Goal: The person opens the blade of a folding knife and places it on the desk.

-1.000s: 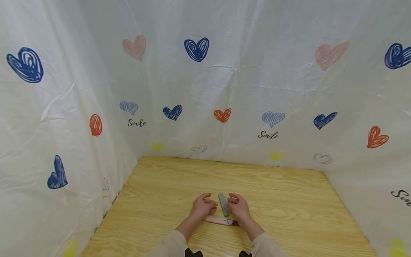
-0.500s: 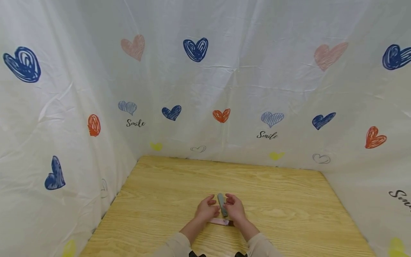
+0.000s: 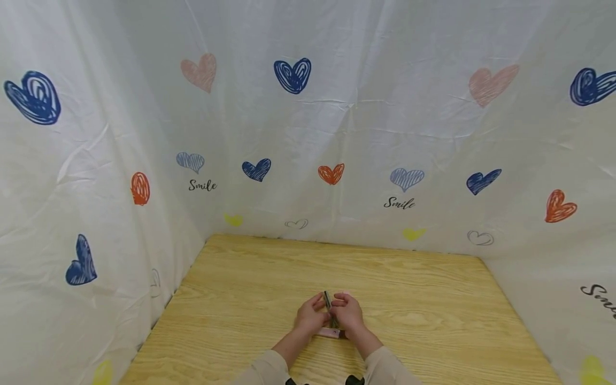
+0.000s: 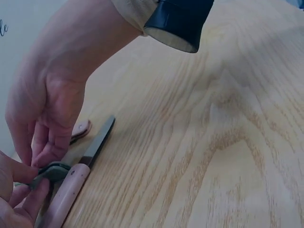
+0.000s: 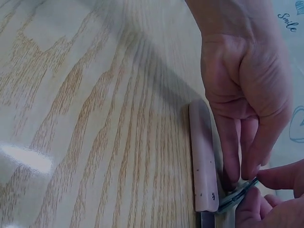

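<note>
A green-handled folding knife, folded up, stands on its edge between my hands over the table. My left hand pinches it from the left with bent fingers. From the other side, the thumb and fingers of my right hand hold it; its body is partly covered by fingertips in the left wrist view. Just nearer to me lies a pink-handled knife, handle to the left, its blade out to the right. Neither hand grips this one.
A rounded pink piece with a rivet shows behind my right hand in the left wrist view. The wood-grain table extends around the hands. A white curtain printed with hearts encloses its back and sides.
My hands have drawn closer together. The green folding knife, flat between them before, is now gripped and turned up on its edge. The pink-handled knife stays in place.
</note>
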`<state>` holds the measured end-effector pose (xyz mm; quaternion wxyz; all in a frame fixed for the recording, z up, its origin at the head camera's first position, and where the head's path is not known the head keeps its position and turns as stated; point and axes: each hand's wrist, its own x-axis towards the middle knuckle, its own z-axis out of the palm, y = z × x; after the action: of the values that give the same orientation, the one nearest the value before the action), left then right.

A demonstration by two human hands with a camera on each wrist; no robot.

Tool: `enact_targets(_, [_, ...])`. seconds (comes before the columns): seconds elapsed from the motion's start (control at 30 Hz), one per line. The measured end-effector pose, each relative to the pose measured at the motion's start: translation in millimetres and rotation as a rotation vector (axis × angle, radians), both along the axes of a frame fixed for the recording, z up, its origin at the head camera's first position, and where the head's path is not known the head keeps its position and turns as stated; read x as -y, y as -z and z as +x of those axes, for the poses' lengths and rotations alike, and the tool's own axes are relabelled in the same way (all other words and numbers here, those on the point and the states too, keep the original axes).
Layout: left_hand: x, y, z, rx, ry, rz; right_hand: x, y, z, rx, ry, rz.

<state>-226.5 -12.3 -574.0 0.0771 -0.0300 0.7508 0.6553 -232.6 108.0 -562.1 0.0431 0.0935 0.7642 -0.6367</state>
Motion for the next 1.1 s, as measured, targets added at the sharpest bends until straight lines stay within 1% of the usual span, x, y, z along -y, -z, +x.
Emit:
enact_targets(0.13, [-1.6, -0.7, 0.0, 0.012, -0.013, -0.012, 0.8, 0.3, -0.2, 0.010, 0.027, 0.074])
enact_targets(0.3, [-2.4, -2.0, 0.6, 0.020, -0.021, -0.026, 1.7, 1.0, 0.0, 0.014, 0.037, 0.105])
enact_targets(0.43, [-2.1, -2.5, 1.6, 0.028, -0.022, -0.027, 2.6, 1.4, 1.0, 0.019, 0.048, 0.109])
enact_targets(0.7, [-2.1, -1.2, 2.4, 0.012, -0.022, -0.026, 3.4, 4.1, 0.9, 0.027, 0.071, 0.088])
enact_targets(0.93, [-3.4, -3.0, 3.2, 0.002, -0.024, 0.001, 4.6, 4.5, 1.6, 0.003, 0.107, 0.063])
enact_targets(1.1, [-3.5, -6.6, 3.7, -0.034, -0.037, -0.039, 3.0, 3.7, 4.0, -0.031, 0.125, -0.004])
